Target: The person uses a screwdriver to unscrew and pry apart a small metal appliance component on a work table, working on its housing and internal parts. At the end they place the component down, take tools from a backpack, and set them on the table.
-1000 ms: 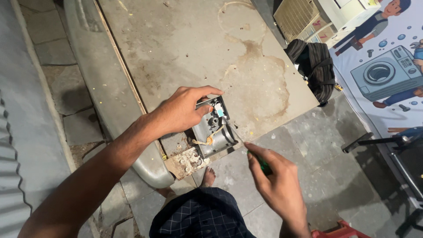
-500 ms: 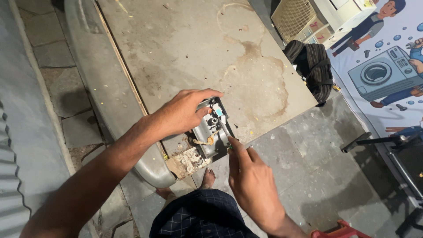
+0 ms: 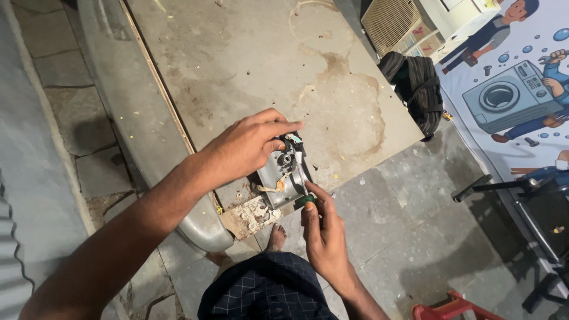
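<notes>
Right hand (image 3: 323, 234) shifted, pinching green-handled screwdriver (image 3: 307, 201) | left hand (image 3: 249, 145) gripping grey part (image 3: 283, 178) | cartoon poster (image 3: 515, 89) far right

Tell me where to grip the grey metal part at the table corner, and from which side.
Grip the grey metal part at its far upper end, coming from the left over the table, as the left hand does. That probably leaves its near edge free, where the right hand works a green-handled tool.
</notes>
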`<state>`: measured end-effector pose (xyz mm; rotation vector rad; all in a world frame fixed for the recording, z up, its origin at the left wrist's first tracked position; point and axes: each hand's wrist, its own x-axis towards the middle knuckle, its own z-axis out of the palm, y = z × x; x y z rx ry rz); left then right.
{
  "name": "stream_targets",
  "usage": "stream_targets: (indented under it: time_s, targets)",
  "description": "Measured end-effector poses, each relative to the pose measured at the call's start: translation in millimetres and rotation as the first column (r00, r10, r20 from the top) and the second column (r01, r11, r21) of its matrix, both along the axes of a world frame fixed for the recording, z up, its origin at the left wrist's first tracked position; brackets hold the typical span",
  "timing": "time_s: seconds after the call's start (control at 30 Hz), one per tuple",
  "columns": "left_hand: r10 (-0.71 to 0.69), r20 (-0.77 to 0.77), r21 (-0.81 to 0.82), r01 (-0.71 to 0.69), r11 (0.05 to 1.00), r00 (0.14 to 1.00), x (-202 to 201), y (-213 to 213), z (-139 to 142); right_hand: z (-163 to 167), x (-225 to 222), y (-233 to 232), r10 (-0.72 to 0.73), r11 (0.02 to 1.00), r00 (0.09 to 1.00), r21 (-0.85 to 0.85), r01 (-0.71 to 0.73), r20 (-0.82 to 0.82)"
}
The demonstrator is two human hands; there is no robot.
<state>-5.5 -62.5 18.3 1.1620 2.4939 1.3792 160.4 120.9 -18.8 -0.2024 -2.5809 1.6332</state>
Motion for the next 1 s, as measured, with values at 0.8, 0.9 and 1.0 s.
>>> stream_targets:
  time_s: [0.8,0.9,1.0]
  targets:
    - [-0.046,-0.484,-0.172,-0.044,0.984,0.874,0.8,7.0,-13.9,-22.7,-22.5,54.6,-0.186,0.912,0.959,-0.400,0.088,-0.213]
    - [-0.044,-0.495,-0.163,-0.042,0.986,0.868,3.4,6.8,-13.3,-14.7,-33.8,50.0,-0.147,0.920,0.960,-0.389,0.044,-0.239]
    - [-0.028,-0.522,-0.125,-0.044,0.991,0.853,7.1,7.7,-11.1,-11.2,-44.7,43.8,-0.074,0.972,0.936,-0.236,-0.009,-0.343]
